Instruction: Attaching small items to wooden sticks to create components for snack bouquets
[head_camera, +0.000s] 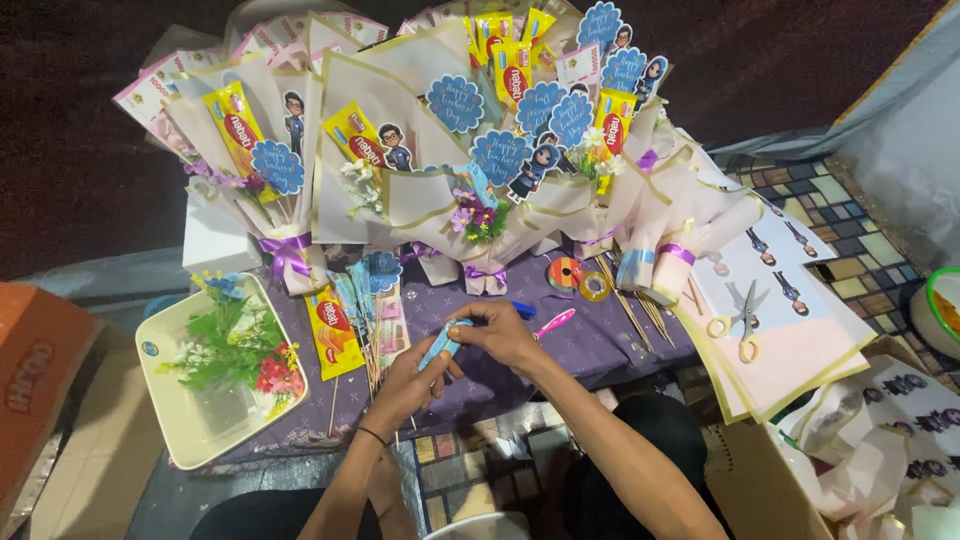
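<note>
Blue ribbon strip (440, 345) being pinched taut between left hand (405, 385) and right hand (503, 333), both gripping closed; keeping tension even would be helping.

A: At twelve o'clock, cream-wrapped bouquets (440, 190) with gold edging, scalloped blue tags (455, 103) and yellow-red snack packets (233, 125).

B: Centre, the hands pinch a light blue strip (440, 343) over a purple patterned cloth (590, 345).

A: At three o'clock, scissors (745, 322) with yellow handles, possibly cream. At nine, a cream tray (190, 420) with green sprigs.

Glossy plastic tray (170, 395); matt paper bouquet wraps (350, 190); satin ribbon (283, 250); thin wooden skewers (632, 308); metal-bladed scissors (745, 320).
</note>
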